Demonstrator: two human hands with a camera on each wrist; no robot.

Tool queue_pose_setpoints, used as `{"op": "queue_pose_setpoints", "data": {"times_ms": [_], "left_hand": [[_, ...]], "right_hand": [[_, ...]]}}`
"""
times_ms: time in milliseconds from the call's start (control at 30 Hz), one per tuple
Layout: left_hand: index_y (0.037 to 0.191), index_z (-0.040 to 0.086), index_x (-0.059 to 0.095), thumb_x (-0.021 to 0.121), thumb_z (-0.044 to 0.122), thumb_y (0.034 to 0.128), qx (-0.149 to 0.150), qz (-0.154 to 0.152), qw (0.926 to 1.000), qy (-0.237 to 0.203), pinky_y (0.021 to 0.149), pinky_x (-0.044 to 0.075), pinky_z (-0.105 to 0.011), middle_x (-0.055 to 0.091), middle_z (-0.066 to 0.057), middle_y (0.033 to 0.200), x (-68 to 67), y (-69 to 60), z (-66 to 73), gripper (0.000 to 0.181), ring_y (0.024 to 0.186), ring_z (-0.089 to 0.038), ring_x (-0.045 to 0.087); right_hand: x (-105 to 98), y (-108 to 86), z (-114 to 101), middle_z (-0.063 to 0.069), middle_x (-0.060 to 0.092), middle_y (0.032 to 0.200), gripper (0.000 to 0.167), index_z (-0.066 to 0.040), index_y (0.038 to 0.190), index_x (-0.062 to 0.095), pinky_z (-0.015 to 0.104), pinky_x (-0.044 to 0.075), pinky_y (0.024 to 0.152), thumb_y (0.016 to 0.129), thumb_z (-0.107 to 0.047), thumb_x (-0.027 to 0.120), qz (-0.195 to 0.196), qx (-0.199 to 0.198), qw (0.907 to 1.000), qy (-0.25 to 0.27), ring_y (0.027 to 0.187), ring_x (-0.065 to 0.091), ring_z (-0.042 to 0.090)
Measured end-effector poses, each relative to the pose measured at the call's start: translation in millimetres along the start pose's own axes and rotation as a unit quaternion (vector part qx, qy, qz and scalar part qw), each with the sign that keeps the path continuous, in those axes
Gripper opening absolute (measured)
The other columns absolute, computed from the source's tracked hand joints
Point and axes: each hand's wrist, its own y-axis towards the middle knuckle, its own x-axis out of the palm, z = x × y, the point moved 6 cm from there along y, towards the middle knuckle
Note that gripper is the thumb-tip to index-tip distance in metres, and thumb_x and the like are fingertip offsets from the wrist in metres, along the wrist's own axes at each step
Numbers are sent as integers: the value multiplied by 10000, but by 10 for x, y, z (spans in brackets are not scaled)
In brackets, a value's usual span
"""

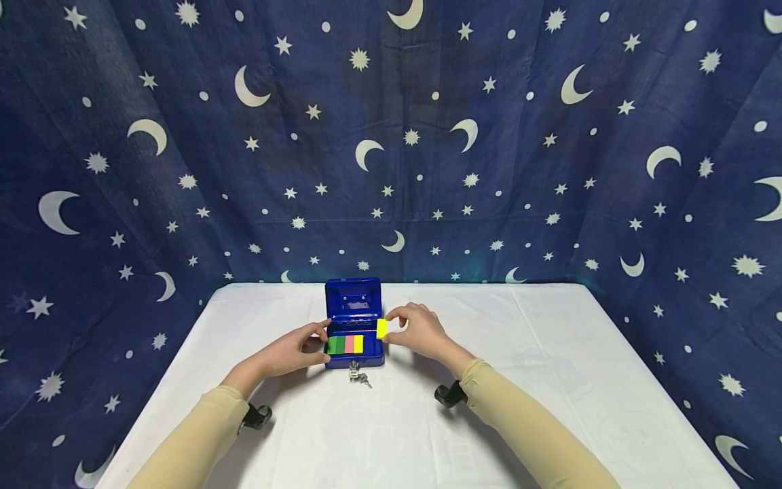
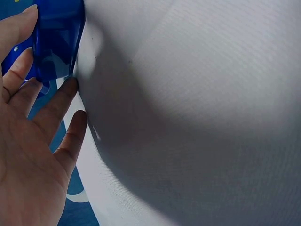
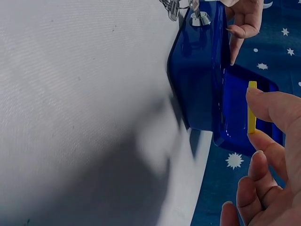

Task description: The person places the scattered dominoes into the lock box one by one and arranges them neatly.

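A blue metal cash box [image 1: 375, 346] stands on the table with its lid [image 1: 353, 299] raised. Inside lie several flat strips in green, pink and yellow [image 1: 358, 344], side by side at the left. My right hand [image 1: 421, 331] pinches a thin yellow block [image 3: 252, 107] between thumb and finger, held upright over the box's right side. My left hand [image 1: 292, 350] rests at the box's left side, thumb by the front corner and a finger near the hinge. In the left wrist view its other fingers [image 2: 55, 110] are extended, beside the box wall.
Keys [image 1: 364, 379] hang from the lock [image 1: 354, 367] on the box's front. The box stands on a white-covered table [image 1: 391, 435], near its far edge. Behind hangs a dark blue curtain [image 1: 415, 204] with moons and stars.
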Motion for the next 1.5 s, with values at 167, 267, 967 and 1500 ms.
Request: {"op": "queue_pose_setpoints", "data": {"times_ms": [167,267,967,1500], "left_hand": [[1123,150,551,777,321,912,-55,-15,10000,-16,1134,383,-492,319,-73,1638,5,11,-9,354,1322,-275,546],[1122,152,550,777,321,912,-82,-21,10000,-28,1133,384,-493,317,-71,1639,7,16,-11,353,1325,-274,544],[1121,157,552,788,362,897,-153,-26,9998,-103,1141,370,-505,318,-73,1639,12,25,-37,385,1335,-282,535],[1125,147,547,780,330,909,-115,-29,9998,-132,1144,365,-509,310,-82,1641,13,19,-45,366,1337,-289,533]], "right_hand": [[29,17,-37,42,627,889,411,-249,1116,739,380,381,769,769,-439,847,-71,5,10000,28,829,479,179],[40,29,-59,59,631,897,410,-248,1114,740,377,380,766,772,-448,843,-111,31,9999,25,829,477,188],[161,102,-124,69,645,926,441,-229,1129,744,372,366,738,774,-466,854,-273,-13,9996,-88,821,483,176],[216,143,-152,-53,552,822,438,-232,1122,749,360,346,719,775,-481,849,-437,206,9986,-218,801,479,175]]}}
